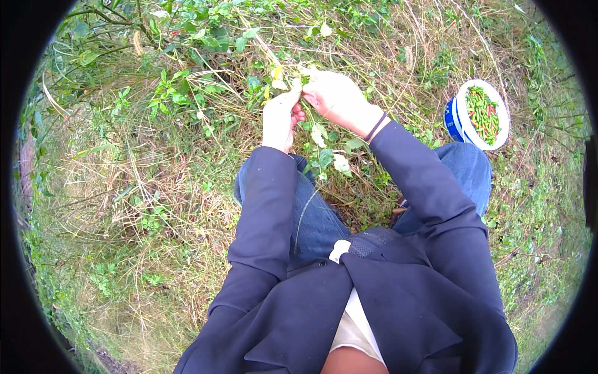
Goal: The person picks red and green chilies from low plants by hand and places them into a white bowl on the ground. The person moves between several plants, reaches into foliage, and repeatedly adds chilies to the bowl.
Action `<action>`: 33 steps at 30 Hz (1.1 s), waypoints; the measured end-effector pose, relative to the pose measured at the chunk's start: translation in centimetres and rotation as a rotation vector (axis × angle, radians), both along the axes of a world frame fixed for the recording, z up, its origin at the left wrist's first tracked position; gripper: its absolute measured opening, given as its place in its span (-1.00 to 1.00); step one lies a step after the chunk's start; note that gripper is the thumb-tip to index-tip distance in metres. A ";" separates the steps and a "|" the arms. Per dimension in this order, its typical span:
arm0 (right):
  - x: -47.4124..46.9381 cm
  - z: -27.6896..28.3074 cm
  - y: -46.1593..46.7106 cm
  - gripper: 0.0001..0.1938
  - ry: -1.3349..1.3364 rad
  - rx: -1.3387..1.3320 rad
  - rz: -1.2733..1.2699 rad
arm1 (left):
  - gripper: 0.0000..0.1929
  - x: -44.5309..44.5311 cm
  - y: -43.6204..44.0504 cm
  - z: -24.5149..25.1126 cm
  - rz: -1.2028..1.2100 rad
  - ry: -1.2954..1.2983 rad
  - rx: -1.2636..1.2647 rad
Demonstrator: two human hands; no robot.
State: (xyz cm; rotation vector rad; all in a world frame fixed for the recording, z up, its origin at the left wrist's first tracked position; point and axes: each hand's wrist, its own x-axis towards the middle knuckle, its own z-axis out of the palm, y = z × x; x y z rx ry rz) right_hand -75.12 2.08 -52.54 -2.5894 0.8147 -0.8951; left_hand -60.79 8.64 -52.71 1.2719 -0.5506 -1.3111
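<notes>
My left hand [280, 114] and my right hand [338, 100] meet in front of my knees, their fingertips almost touching. Both pinch a leafy green plant stem [306, 114], which passes between them. Bright glare washes out the fingers, so any small thing at the tips cannot be made out. Pale and yellowish leaves [279, 84] show just beyond the left fingertips. Below the hands, more leaves of the plant [319, 135] hang toward my lap. A dark band [375, 127] circles my right wrist.
A white-rimmed blue bucket [454, 122] stands beyond my right knee [472, 173], tilted in view. Many green and some red chili peppers [482, 116] lie in it. Dry grass and weeds [154, 187] cover the ground. Branches [112, 21] reach in at the upper left.
</notes>
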 end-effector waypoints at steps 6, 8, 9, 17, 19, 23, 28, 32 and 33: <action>-1.1 0.3 -3.2 -0.83 -0.130 0.316 0.179 | -0.87 -0.2 -1.0 -0.6 0.061 0.191 0.036; -1.2 -0.3 -3.8 -0.84 -0.195 0.393 0.206 | -0.90 -0.5 -1.2 -0.9 0.088 0.253 0.031; -1.2 -1.0 -3.7 -0.84 -0.251 0.442 0.194 | -0.90 -0.6 -1.2 -1.1 0.093 0.291 0.032; -3.4 -7.7 -4.0 -0.87 -0.021 0.041 -0.320 | -0.92 -1.7 -1.2 -1.2 0.067 0.418 0.045; -7.0 -7.4 -3.6 -0.83 -0.540 0.767 -0.779 | -0.91 -0.9 -0.7 -0.8 0.180 0.453 0.017; -8.2 -6.9 0.8 -0.82 -0.436 1.298 -0.191 | -0.91 -1.9 -0.7 -0.9 0.114 0.421 -0.044; -5.7 -7.5 5.1 -0.60 -1.061 1.805 0.221 | -0.83 -3.2 -1.0 -1.0 0.047 0.277 -0.065; -5.6 -7.4 4.6 -0.50 -1.112 1.860 0.104 | -0.85 -3.2 -1.1 -0.9 0.005 0.270 -0.084; -5.8 -7.4 4.5 -0.50 -1.091 1.820 0.040 | -0.86 -3.2 -1.0 -0.9 0.008 0.276 -0.074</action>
